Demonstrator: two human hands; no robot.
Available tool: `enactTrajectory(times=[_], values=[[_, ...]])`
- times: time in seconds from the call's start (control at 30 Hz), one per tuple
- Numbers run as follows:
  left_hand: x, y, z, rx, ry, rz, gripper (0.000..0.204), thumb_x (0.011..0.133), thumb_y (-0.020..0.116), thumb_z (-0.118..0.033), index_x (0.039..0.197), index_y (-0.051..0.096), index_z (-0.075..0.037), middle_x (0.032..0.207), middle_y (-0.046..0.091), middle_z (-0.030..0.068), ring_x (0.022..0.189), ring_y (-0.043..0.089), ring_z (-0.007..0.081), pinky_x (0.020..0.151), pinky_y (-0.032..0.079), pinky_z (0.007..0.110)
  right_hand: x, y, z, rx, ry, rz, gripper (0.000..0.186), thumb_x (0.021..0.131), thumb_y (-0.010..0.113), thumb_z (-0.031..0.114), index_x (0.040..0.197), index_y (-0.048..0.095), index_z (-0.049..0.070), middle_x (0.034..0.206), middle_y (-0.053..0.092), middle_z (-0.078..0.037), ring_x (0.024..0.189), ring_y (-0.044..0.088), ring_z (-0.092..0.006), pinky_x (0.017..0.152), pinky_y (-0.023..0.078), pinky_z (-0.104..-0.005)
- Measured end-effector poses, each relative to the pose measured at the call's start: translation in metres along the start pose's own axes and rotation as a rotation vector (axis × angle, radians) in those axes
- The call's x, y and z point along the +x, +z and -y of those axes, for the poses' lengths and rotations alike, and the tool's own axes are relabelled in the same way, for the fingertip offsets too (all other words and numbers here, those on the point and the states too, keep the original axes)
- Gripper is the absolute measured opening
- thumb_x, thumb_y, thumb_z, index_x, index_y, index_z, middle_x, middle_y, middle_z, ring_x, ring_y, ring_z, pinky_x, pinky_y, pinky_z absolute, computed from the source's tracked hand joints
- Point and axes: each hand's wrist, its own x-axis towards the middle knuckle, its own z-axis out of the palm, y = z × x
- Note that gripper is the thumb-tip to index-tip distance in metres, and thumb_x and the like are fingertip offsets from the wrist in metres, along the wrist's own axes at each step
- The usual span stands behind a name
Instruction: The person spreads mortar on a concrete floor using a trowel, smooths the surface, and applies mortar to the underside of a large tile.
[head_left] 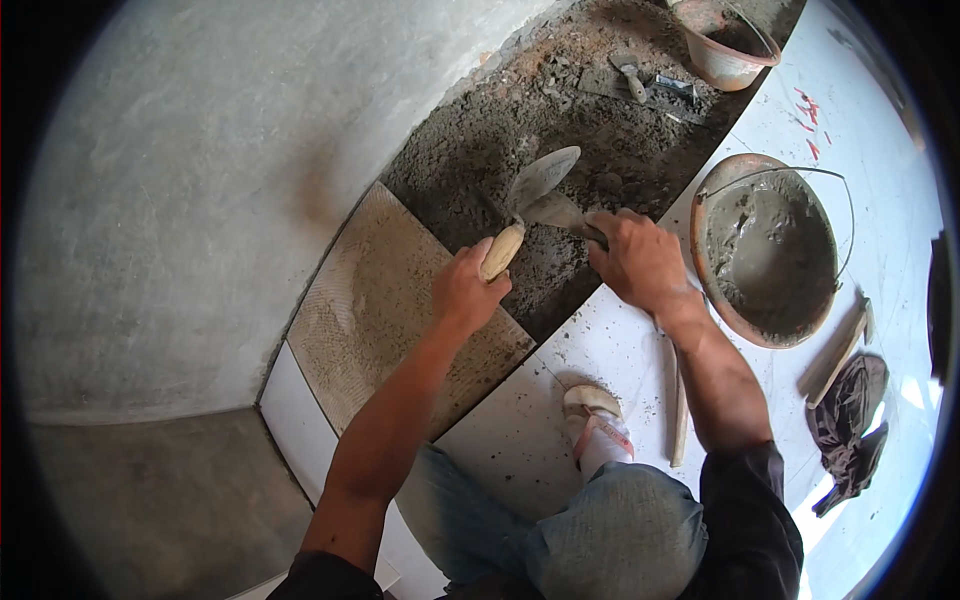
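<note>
My left hand point(470, 290) is closed around the pale wooden handle of a trowel point(542, 176), whose leaf-shaped metal blade points away from me over the mortar bed point(480, 150). In my right hand point(640, 258) is the dark handle of a flat-bladed scraper point(556, 212). Its grey, mortar-smeared blade meets the trowel near the base of the trowel's blade; whether they press together I cannot tell. Below my left hand lies a square tile point(370, 300), its ridged, dusty face up and scattered with mortar crumbs, against the grey wall point(220, 180).
A bucket point(703, 215) of wet grey slurry stands right of my right hand on white tiles point(520, 420). Farther off are another bucket point(722, 68) and a small trowel point(632, 80). A wooden handle point(681, 410), a hammer-like tool point(842, 355) and dark cloth point(850, 425) lie at right.
</note>
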Motion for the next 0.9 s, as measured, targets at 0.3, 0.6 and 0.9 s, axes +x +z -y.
enactTrajectory(times=[0.3, 0.6, 0.9], values=[[-0.009, -0.004, 0.011, 0.236, 0.194, -0.082, 0.055, 0.074, 0.069, -0.024, 0.124, 0.057, -0.007, 0.094, 0.062, 0.0131, 0.082, 0.063, 0.0321, 0.072, 0.05, 0.043, 0.054, -0.051, 0.028, -0.089, -0.072, 0.281, 0.026, 0.082, 0.058, 0.017, 0.103, 0.068, 0.006, 0.096, 0.068, -0.02, 0.094, 0.066, -0.0334, 0.086, 0.052, -0.0414], [-0.011, 0.002, 0.038, 0.302, 0.323, -0.089, 0.054, 0.076, 0.068, -0.02, 0.126, 0.054, -0.005, 0.096, 0.061, 0.0127, 0.077, 0.062, 0.0288, 0.072, 0.046, 0.041, 0.097, -0.05, 0.043, -0.267, -0.187, 0.514, 0.027, 0.084, 0.064, 0.021, 0.099, 0.069, 0.0, 0.105, 0.068, -0.017, 0.099, 0.066, -0.0316, 0.083, 0.054, -0.0384], [-0.015, 0.016, 0.034, 0.057, 0.119, -0.034, 0.056, 0.078, 0.067, -0.024, 0.129, 0.052, -0.007, 0.103, 0.061, 0.0141, 0.088, 0.063, 0.031, 0.077, 0.05, 0.043, 0.1, -0.035, 0.005, -0.284, -0.206, 0.413, 0.028, 0.086, 0.061, 0.026, 0.1, 0.069, 0.003, 0.088, 0.069, -0.016, 0.08, 0.066, -0.0322, 0.074, 0.053, -0.0404]])
